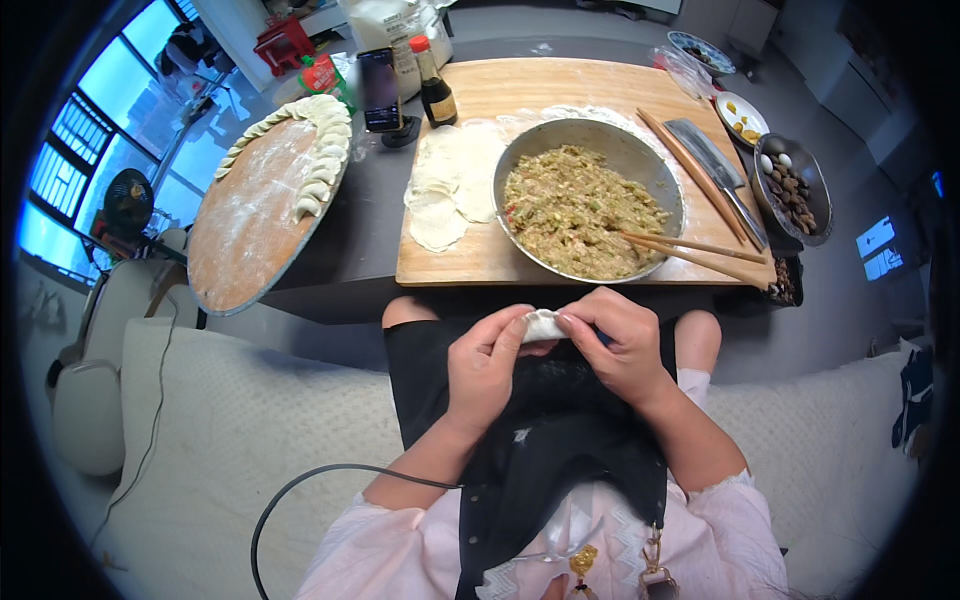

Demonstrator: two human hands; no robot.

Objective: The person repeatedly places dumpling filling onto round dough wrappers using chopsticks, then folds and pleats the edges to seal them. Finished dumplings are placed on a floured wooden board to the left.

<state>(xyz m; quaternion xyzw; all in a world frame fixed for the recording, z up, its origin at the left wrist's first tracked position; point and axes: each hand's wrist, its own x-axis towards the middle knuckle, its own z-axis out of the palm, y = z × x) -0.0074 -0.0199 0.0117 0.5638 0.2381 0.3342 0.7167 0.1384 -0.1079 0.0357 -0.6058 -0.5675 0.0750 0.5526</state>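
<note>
Between my left hand (486,365) and my right hand (624,341), a folded dumpling (543,325) is held over my lap. Fingers of both hands pinch its edge at either end. Just beyond them stands a metal bowl (517,259) of minced filling (581,206), with a pair of wooden chopsticks (694,251) resting in it and over its rim. Overlapping round dough wrappers (450,176) lie left of the bowl on a wooden board (510,82). Farther left, finished dumplings (322,161) line the far and right edge of a floured round tray (247,225).
A rolling pin (690,172) and a cleaver (705,154) lie on the board's right side. Behind the wrappers are a sauce bottle (437,90) and a phone on a stand (381,94). At right sit a bowl of eggs and brown lumps (806,165) and a white plate (754,111).
</note>
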